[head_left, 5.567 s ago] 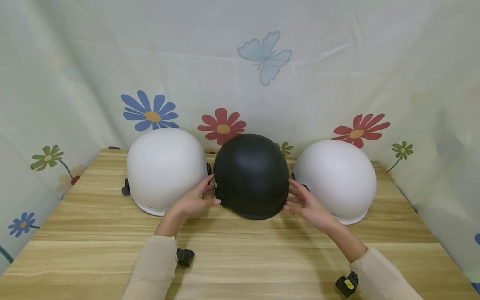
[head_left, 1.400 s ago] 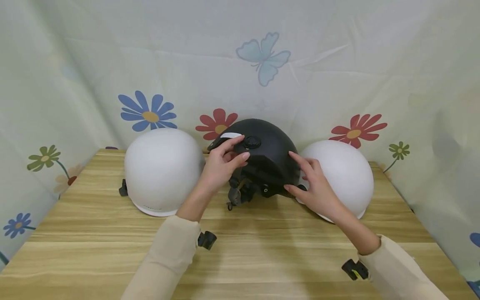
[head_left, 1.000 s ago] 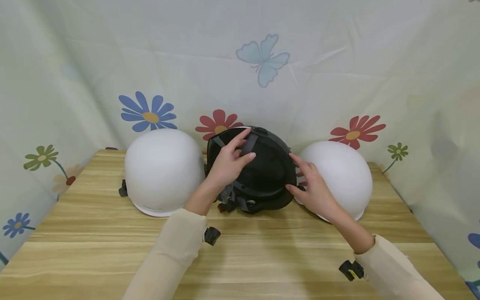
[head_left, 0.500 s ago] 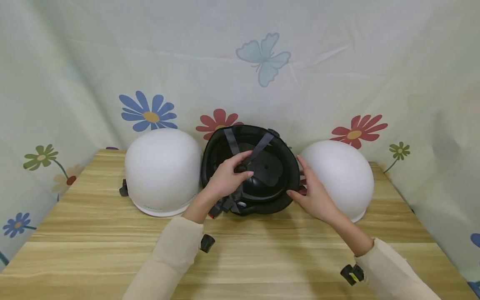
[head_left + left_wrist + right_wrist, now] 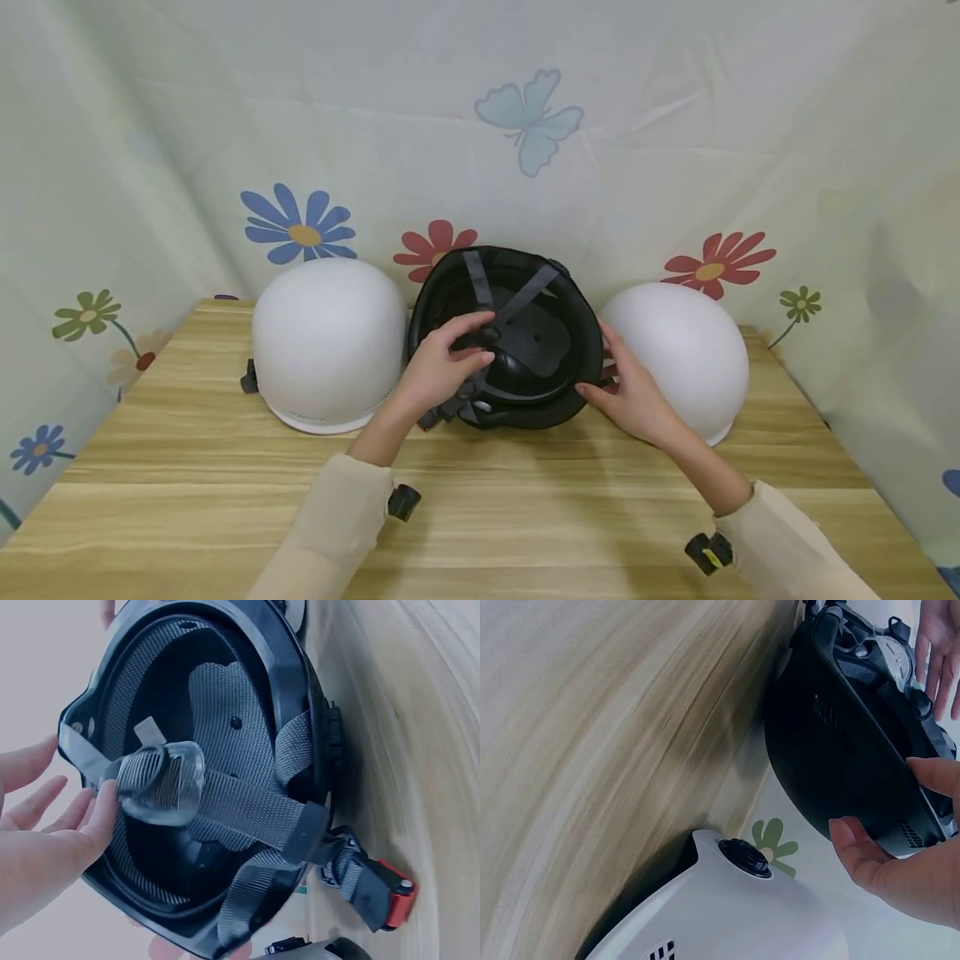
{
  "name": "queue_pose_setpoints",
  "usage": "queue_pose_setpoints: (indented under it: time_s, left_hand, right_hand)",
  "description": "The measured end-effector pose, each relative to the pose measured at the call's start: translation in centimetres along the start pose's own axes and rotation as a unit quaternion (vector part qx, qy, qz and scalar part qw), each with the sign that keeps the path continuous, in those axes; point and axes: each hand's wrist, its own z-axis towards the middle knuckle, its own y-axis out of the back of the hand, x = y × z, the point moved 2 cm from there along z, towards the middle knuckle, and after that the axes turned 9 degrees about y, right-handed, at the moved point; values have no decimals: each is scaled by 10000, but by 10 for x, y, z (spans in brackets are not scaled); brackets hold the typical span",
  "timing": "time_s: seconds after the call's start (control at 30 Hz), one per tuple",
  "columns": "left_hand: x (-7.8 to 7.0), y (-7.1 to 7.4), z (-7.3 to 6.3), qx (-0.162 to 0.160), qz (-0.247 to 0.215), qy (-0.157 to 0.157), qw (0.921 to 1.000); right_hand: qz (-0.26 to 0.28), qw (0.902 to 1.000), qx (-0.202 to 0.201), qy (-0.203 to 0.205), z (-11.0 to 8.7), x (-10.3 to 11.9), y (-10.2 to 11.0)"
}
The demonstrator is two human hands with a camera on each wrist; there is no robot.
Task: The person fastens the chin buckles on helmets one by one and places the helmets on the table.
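A black helmet [image 5: 551,412] stands tipped up at the middle of the table, its padded hollow facing me. My right hand [image 5: 633,400] holds its right rim, thumb at the edge and fingers round the outer shell; in the right wrist view the thumb [image 5: 930,774] and a finger straddle the rim. My left hand [image 5: 438,362] is in front of the hollow, thumb and forefinger apart beside the grey chin strap [image 5: 528,293]. In the left wrist view a clear chin cup [image 5: 176,784] hangs on the strap near those fingertips, and a red-and-black buckle [image 5: 382,896] dangles below.
White helmets stand on either side, a left one [image 5: 322,342] and a right one [image 5: 686,358], both dome up and close to the black one. The wooden table [image 5: 525,517] reaches back to a flowered cloth [image 5: 375,125]. A small black device [image 5: 708,552] sits at each wrist.
The black helmet was dome up between both hands; it has been turned over so its inside faces me. Over the last half second the left hand drew back slightly to the left.
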Motion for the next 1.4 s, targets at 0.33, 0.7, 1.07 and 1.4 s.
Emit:
queue_pose_setpoints:
  time_s: [0.33, 0.7, 1.07, 1.4]
  left_hand:
    - [15, 7, -11, -22, -15, 150, 9999]
    - [30, 14, -13, -511, 101, 648, 9965]
    - [36, 7, -1, -692, 521, 824, 9928]
    - [31, 0, 13, -1567, 1270, 718, 9768]
  right_hand:
    - [54, 9987, -5, -510, -5, -3, 5]
    - [871, 9850, 47, -1489, -10, -12, 12]
    - [1235, 9736, 166, -1915, -13, -18, 7]
    - [1196, 9737, 429, -1890, -15, -17, 4]
